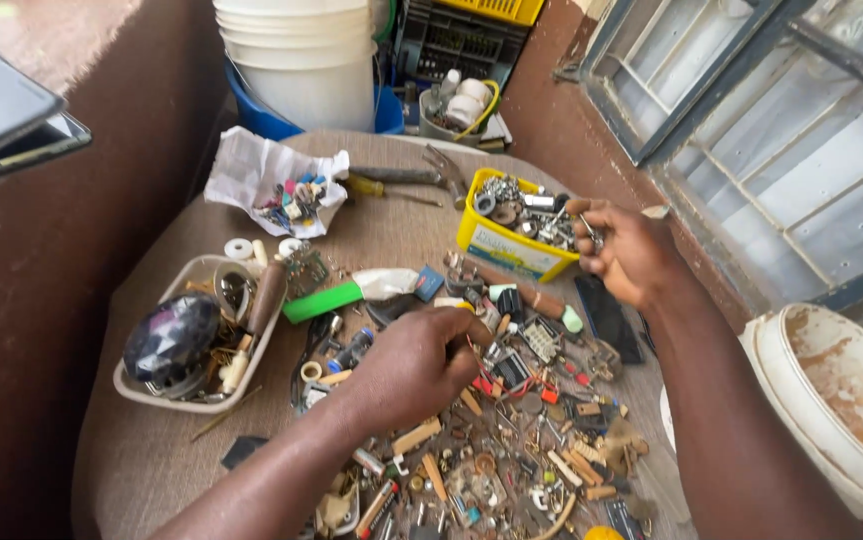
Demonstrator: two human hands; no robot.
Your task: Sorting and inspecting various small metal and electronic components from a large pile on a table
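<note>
My left hand (413, 362) rests, fingers curled, on a heap of small electronic parts, wires and screws (511, 430) spread over the round table (151, 450); what its fingertips pinch is hidden. My right hand (623, 250) hovers at the right edge of a yellow tub (496, 245) full of metal nuts and washers, with a small metal piece pinched between thumb and fingers.
A beige tray (166, 390) with a dark faceted knob and tools sits at the left. Crumpled white paper (251, 170) holds small parts at the back, next to pliers (421, 175). White buckets (301, 60) stand behind; a window frame (751, 120) and a white bowl (841, 400) are at the right.
</note>
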